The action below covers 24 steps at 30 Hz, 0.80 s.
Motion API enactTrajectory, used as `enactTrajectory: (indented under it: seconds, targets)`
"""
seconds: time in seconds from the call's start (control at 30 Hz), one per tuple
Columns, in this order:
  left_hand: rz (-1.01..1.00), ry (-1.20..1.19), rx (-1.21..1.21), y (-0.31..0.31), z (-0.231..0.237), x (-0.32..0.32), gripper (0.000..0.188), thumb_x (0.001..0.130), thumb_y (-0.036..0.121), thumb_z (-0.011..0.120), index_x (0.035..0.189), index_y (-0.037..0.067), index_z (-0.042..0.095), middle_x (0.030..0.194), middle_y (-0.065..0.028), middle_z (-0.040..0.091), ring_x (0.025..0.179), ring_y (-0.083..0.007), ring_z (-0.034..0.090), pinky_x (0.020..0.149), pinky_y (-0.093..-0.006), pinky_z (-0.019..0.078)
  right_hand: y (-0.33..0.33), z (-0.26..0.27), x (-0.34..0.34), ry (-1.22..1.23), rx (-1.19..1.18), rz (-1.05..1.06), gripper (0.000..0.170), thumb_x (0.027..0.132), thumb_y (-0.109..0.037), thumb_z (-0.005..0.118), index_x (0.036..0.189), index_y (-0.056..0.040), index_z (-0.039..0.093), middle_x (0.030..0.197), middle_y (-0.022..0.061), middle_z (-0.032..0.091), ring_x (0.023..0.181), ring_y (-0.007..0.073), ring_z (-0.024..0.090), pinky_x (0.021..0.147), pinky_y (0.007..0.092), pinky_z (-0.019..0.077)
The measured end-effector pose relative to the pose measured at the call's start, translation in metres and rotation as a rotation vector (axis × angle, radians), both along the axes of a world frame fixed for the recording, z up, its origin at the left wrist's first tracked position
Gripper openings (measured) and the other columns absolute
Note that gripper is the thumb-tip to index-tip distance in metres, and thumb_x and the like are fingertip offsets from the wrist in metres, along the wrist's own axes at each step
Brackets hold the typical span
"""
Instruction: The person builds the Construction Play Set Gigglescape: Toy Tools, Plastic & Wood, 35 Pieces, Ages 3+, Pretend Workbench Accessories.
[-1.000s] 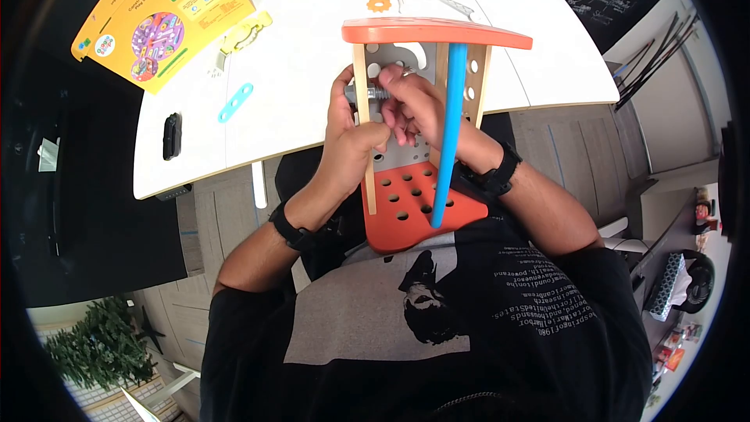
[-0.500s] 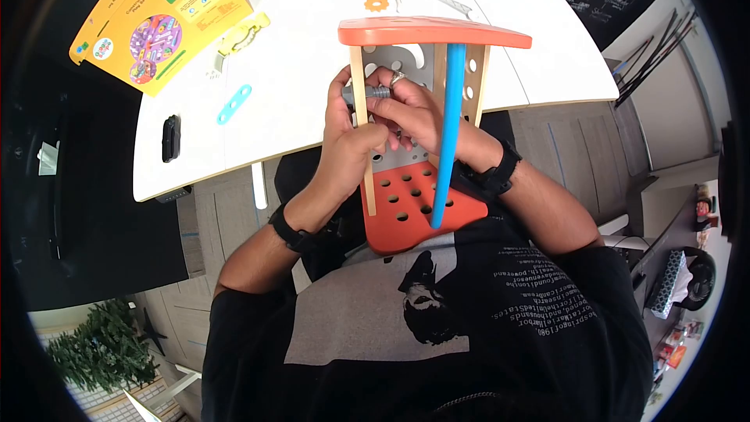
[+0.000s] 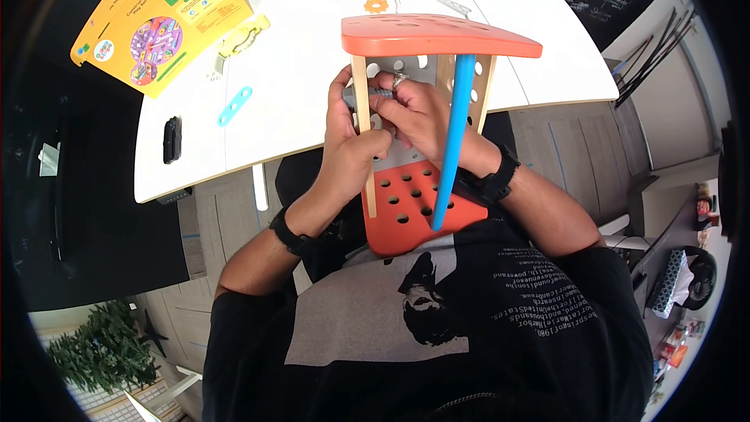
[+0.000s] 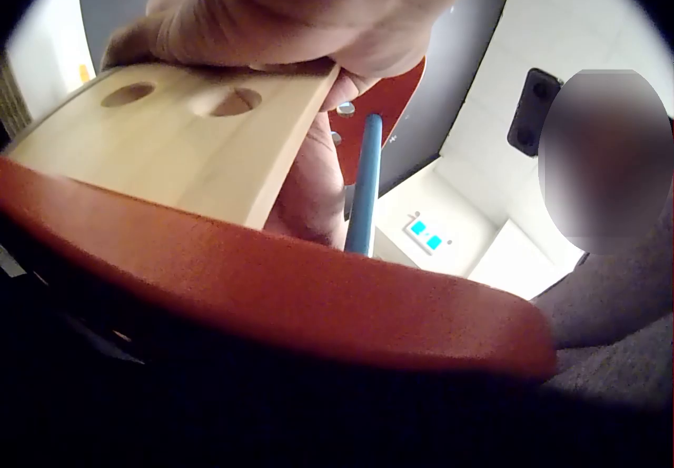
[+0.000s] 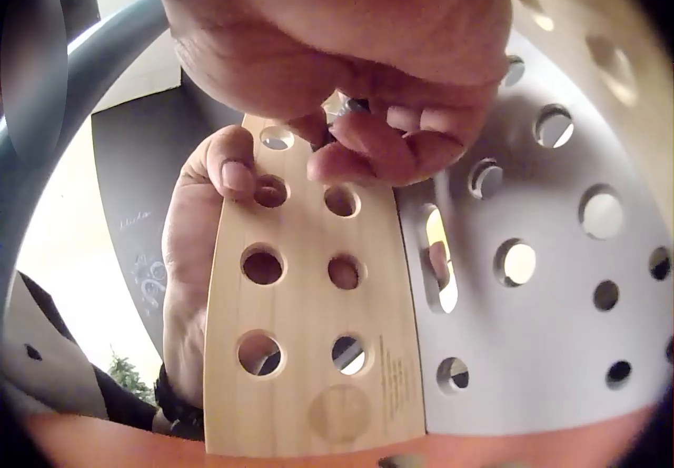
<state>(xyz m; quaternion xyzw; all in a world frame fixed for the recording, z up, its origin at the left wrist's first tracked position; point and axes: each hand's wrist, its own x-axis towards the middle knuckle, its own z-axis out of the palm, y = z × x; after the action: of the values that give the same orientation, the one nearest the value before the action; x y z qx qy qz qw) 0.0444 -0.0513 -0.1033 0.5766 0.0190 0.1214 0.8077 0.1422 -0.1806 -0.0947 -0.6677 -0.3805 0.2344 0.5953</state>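
My left hand [image 3: 349, 148] grips the panel [image 5: 305, 305]. Crosswise through it, the bolt [image 3: 380, 93] points into my pinching right hand [image 3: 423, 116].

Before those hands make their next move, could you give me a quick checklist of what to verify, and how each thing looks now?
1. Left hand steadying the wooden panel: ok, it grips the panel.
2. Right hand on the grey bolt: ok, fingers and thumb are at it, on the panel's inner side.
3. Bolt fully tightened: cannot tell, fingers and panel hide too much.
4. Blue rod clear of the right arm: cannot tell, it crosses in front in the head view.
5. Wrench in hand, if wanted: not ok, it lies on the table.
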Motion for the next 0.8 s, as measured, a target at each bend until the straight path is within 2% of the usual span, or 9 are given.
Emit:
enactTrajectory:
  seconds: [0.3, 0.43, 0.47, 0.5, 0.53, 0.57, 0.6, 0.67, 0.8]
  targets:
    - [-0.009, -0.067, 0.019, 0.001, -0.002, 0.0, 0.095, 0.075, -0.009, 0.05, 0.159, 0.005, 0.008, 0.122, -0.0174, 0.052, 0.075, -0.0181, 0.062, 0.06, -0.0292, 0.0539, -0.003, 0.009, 0.0, 0.267, -0.053, 0.118, 0.041, 0.107, -0.033, 0.052, 0.129, 0.0022, 0.054, 0.083, 0.0057, 0.061, 0.055, 0.0109, 0.059, 0.049, 0.0251, 0.0469]
    - [0.019, -0.118, -0.069, -0.002, 0.01, -0.002, 0.092, 0.075, -0.012, 0.048, 0.157, 0.006, 0.013, 0.129, -0.0187, 0.052, 0.096, -0.0239, 0.068, 0.066, -0.0344, 0.0589, -0.009, 0.029, -0.004, 0.473, -0.131, 0.134, 0.046, 0.108, -0.039, 0.053, 0.132, -0.0001, 0.047, 0.097, 0.0097, 0.063, 0.066, 0.0153, 0.069, 0.053, 0.0251, 0.0536]
    - [0.035, -0.182, -0.163, -0.002, 0.013, -0.002, 0.09, 0.075, -0.013, 0.048, 0.157, 0.007, 0.015, 0.131, -0.019, 0.053, 0.104, -0.0254, 0.069, 0.068, -0.036, 0.0599, -0.013, 0.034, -0.005, 0.585, -0.093, 0.214, 0.052, 0.107, -0.042, 0.054, 0.137, -0.0003, 0.042, 0.101, 0.0114, 0.062, 0.075, 0.0187, 0.072, 0.056, 0.0265, 0.0562]
    - [0.132, -0.242, -0.126, -0.002, 0.014, -0.006, 0.075, 0.076, -0.013, 0.046, 0.149, 0.002, 0.035, 0.131, -0.0188, 0.057, 0.114, -0.026, 0.067, 0.069, -0.0356, 0.061, -0.018, 0.04, -0.003, 0.697, -0.057, 0.296, 0.059, 0.107, -0.045, 0.055, 0.142, -0.0004, 0.038, 0.105, 0.013, 0.062, 0.084, 0.0221, 0.075, 0.058, 0.028, 0.0588]
    - [0.085, -0.305, -0.065, 0.003, 0.017, -0.009, 0.063, 0.081, -0.011, 0.05, 0.143, 0.0, 0.043, 0.128, -0.0187, 0.06, 0.113, -0.0255, 0.067, 0.071, -0.0348, 0.0613, -0.025, 0.044, 0.001, 0.684, -0.028, 0.387, 0.063, 0.107, -0.043, 0.054, 0.149, 0.0002, 0.035, 0.114, 0.0176, 0.064, 0.103, 0.0279, 0.073, 0.072, 0.0332, 0.0628]
    - [0.037, -0.366, -0.003, 0.013, 0.022, -0.015, 0.051, 0.085, -0.009, 0.053, 0.136, -0.002, 0.052, 0.126, -0.0185, 0.063, 0.112, -0.0249, 0.067, 0.074, -0.034, 0.0617, -0.031, 0.049, 0.002, 0.678, -0.022, 0.387, 0.063, 0.107, -0.043, 0.054, 0.149, 0.0002, 0.035, 0.114, 0.0176, 0.064, 0.103, 0.0279, 0.073, 0.072, 0.0332, 0.0628]
    - [0.086, -0.304, 0.3, 0.031, 0.021, -0.024, 0.031, 0.094, 0.001, 0.061, 0.125, -0.005, 0.061, 0.123, -0.0189, 0.066, 0.112, -0.0257, 0.068, 0.082, -0.0343, 0.0618, -0.037, 0.054, 0.001, 0.664, 0.041, 0.434, 0.061, 0.108, -0.039, 0.053, 0.151, 0.0, 0.034, 0.12, 0.02, 0.064, 0.109, 0.0293, 0.071, 0.08, 0.0353, 0.0622]
    - [0.123, -0.348, 0.4, 0.038, 0.036, -0.031, 0.037, 0.094, 0.004, 0.064, 0.129, -0.005, 0.057, 0.126, -0.0188, 0.063, 0.114, -0.0254, 0.066, 0.084, -0.0351, 0.0608, -0.048, 0.059, 0.005, 0.601, 0.159, 0.502, 0.05, 0.111, -0.031, 0.049, 0.149, 0.0011, 0.041, 0.135, 0.0248, 0.062, 0.123, 0.0324, 0.065, 0.098, 0.0402, 0.0581]
    - [0.387, -0.465, 0.428, 0.035, 0.075, -0.02, 0.051, 0.093, 0.01, 0.068, 0.138, -0.005, 0.049, 0.133, -0.0185, 0.058, 0.117, -0.0247, 0.062, 0.086, -0.0367, 0.0587, -0.057, 0.059, 0.022, 0.503, 0.236, 0.378, 0.046, 0.11, -0.032, 0.051, 0.141, 0.0014, 0.05, 0.127, 0.0217, 0.065, 0.117, 0.0313, 0.069, 0.096, 0.0391, 0.0584]
